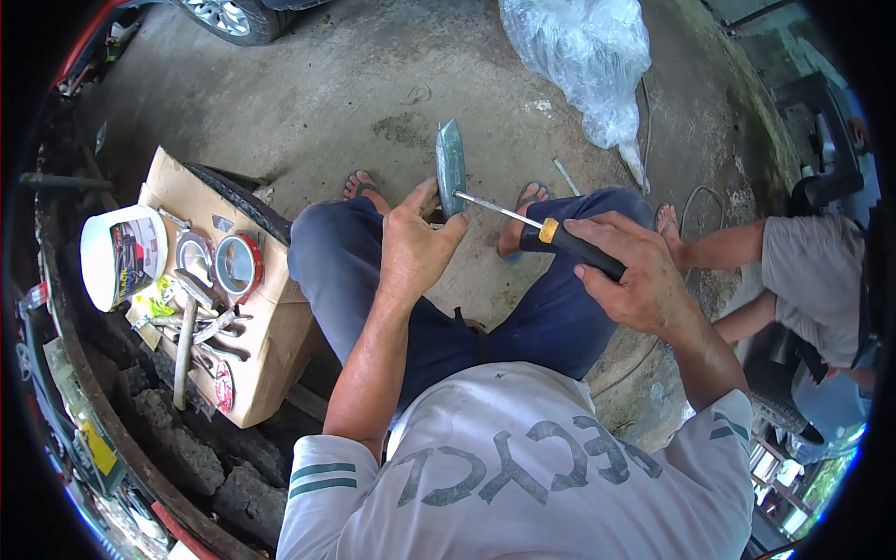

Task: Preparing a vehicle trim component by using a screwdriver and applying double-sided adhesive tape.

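My left hand [417, 245] grips the lower end of a narrow, dark green part with a pointed top [451, 159], holding it upright between my knees. What the part belongs to does not show. In my right hand [639, 275] is a screwdriver [581, 250] with a black and yellow handle, its shaft pointing left. The screwdriver's tip meets the right side of the green part, near my left thumb. My right fingers wrap round the handle.
At left a cardboard box [266, 359] bears a white bucket [98, 257], a tape roll [239, 267], a hammer [185, 350] and several tools. Clear plastic wrapping [588, 65] lies on the concrete floor. Another person's legs [728, 250] are at right. A car wheel [229, 19] stands at the back.
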The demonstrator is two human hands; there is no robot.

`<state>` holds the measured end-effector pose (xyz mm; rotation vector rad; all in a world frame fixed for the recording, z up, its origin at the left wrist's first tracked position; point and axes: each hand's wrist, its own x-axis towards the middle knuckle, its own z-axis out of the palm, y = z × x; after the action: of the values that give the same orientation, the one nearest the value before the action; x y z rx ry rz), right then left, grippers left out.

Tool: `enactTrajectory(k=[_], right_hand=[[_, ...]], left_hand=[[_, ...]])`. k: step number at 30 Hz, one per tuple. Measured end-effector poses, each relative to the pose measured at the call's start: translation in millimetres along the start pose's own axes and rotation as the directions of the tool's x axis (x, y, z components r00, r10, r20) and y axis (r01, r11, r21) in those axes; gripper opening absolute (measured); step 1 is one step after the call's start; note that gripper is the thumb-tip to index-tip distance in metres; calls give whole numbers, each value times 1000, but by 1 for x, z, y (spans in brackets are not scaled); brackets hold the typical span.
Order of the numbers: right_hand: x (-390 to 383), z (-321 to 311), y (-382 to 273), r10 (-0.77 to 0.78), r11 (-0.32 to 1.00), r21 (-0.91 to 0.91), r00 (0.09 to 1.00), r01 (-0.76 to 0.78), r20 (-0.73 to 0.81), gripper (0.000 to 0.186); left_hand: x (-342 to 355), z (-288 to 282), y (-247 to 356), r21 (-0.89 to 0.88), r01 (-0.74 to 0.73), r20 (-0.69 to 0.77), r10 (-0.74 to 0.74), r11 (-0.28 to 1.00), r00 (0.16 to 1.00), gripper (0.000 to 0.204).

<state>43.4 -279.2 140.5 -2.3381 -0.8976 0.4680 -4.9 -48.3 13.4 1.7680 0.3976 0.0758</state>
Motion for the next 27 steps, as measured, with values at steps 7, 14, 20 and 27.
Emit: enactTrajectory(k=[7, 14, 20, 27], right_hand=[[13, -5, -4, -161, 962, -241, 980, 129, -118, 37], [8, -11, 26, 252, 934, 264, 968, -240, -14, 33], [14, 26, 33, 189, 946, 273, 981, -174, -30, 26], [-10, 35, 48, -127, 992, -42, 948, 120, -292, 28]], left_hand=[[1, -5, 10, 219, -1, -79, 19, 976, 997, 46], [3, 9, 14, 363, -78, -57, 105, 928, 993, 41], [-3, -8, -16, 308, -12, -91, 42, 951, 995, 47], [-1, 7, -15, 326, -87, 5, 91, 941, 996, 50]])
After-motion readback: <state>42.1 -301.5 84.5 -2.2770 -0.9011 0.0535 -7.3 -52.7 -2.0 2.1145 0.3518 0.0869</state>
